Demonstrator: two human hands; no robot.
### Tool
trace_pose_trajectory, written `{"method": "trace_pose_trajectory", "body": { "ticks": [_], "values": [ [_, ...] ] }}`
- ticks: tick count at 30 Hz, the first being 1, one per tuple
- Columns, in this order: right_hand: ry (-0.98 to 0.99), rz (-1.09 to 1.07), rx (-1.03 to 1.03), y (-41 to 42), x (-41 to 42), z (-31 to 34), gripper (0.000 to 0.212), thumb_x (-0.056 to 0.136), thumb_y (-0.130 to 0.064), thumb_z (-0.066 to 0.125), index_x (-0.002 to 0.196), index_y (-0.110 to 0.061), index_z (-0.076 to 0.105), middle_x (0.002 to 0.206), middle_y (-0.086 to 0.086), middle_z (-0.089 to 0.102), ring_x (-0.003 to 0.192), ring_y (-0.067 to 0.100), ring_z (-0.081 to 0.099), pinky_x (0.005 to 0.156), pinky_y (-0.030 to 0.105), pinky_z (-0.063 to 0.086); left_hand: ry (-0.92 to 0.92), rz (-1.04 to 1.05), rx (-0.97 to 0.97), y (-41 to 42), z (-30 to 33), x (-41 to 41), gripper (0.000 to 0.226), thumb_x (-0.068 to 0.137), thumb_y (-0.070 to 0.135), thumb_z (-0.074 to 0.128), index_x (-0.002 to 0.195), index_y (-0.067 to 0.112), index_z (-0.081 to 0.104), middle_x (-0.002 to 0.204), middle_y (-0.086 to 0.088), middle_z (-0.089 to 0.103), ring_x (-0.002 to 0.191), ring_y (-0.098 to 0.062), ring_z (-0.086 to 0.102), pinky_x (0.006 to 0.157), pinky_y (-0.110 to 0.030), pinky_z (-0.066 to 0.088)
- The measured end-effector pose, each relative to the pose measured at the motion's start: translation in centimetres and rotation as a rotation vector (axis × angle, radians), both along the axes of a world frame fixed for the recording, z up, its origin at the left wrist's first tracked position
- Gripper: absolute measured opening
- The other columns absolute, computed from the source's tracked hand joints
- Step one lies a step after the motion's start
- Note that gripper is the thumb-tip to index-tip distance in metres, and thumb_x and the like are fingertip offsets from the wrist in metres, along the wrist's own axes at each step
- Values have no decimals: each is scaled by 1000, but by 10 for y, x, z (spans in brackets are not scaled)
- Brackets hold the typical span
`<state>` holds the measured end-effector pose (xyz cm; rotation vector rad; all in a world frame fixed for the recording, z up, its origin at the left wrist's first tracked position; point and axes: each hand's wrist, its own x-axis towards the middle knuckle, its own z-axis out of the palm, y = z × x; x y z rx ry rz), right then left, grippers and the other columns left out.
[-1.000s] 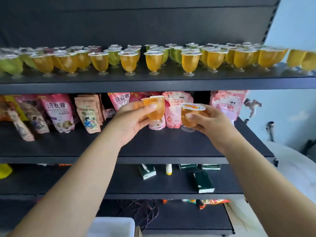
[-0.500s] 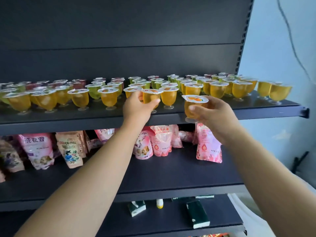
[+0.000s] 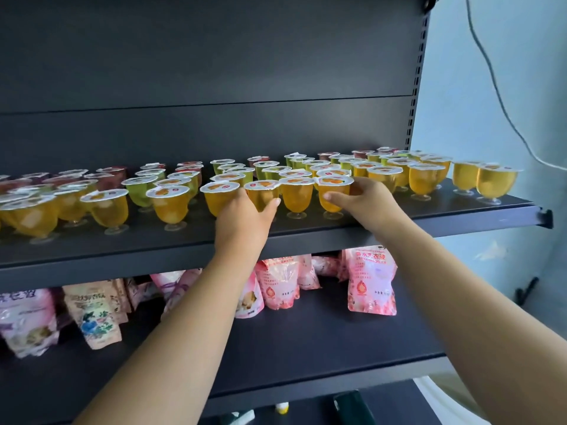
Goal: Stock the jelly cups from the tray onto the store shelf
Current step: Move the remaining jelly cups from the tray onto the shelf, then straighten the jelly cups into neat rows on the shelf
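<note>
Both hands have carried their cups up onto the upper shelf (image 3: 399, 223) since a second ago. The left hand (image 3: 245, 216) grips one orange jelly cup (image 3: 260, 196); at its 3 o'clock, the right hand (image 3: 365, 199) grips another orange cup (image 3: 333, 191). One free cup (image 3: 296, 194) stands between them. Front row: about fourteen cups.

The pink pouch (image 3: 372, 280) on the lower shelf has Chinese words ending in 衣液. The other writing is too blurry.
</note>
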<state>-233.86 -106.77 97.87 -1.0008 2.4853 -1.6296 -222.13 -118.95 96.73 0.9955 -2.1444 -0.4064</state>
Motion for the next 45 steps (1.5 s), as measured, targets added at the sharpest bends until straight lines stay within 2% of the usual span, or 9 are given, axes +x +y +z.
{"method": "trace_pose_trajectory", "body": {
  "ticks": [8,15,17,21,25,31,36,41,45],
  "values": [
    [73,32,182,2,-3,5,68,86,-44,59,137,-4,38,135,10,50,122,26,47,81,24,35,-37,74,8,6,0,-2,55,92,46,47,127,3,46,117,-11,59,110,-26,55,71,-27,38],
    [90,84,245,8,-7,5,55,87,-33,62,130,-3,46,122,11,57,113,27,52,81,28,39,-90,131,-16,13,-5,-1,45,91,46,47,110,6,53,105,-10,63,98,-25,59,67,-27,39],
    [138,91,244,12,-5,1,47,88,-30,62,124,-4,50,118,11,60,109,27,54,79,27,38,-91,117,-17,17,-8,3,44,91,45,48,113,8,54,111,-9,63,102,-25,59,71,-28,41],
    [251,76,168,22,0,-14,41,86,-32,63,118,-8,55,114,9,64,103,25,59,82,30,46,-62,43,-1,30,-11,26,51,92,39,50,134,11,44,133,-6,54,121,-22,51,96,-33,42],
    [355,8,51,43,13,-16,44,88,-29,60,126,-8,50,122,9,59,110,26,54,79,27,39,-110,58,-132,45,-12,62,43,93,36,49,131,17,48,135,0,48,123,-17,46,98,-30,38],
    [515,322,58,33,63,-27,37,90,-32,57,122,-14,58,121,5,60,113,22,53,88,29,41,-206,217,-138,66,-20,124,32,91,28,52,120,15,59,120,-2,60,112,-20,53,91,-29,40],
    [570,532,197,14,120,-36,32,90,-32,55,117,-13,57,115,8,61,107,26,54,81,29,42,-357,284,-75,89,-33,189,27,91,25,53,112,12,63,112,-2,65,108,-21,56,91,-29,41],
    [646,633,269,5,176,-36,28,90,-35,53,104,-12,59,105,8,65,98,28,58,74,29,43,-399,337,-17,99,-34,258,27,92,28,53,113,15,63,108,2,65,105,-14,56,89,-23,39],
    [646,700,313,-1,227,-39,31,90,-37,53,111,-16,60,111,6,65,104,27,57,80,32,46,-405,388,14,103,-36,318,28,91,31,53,115,17,62,108,3,64,102,-13,57,86,-22,40]
  ]
}}
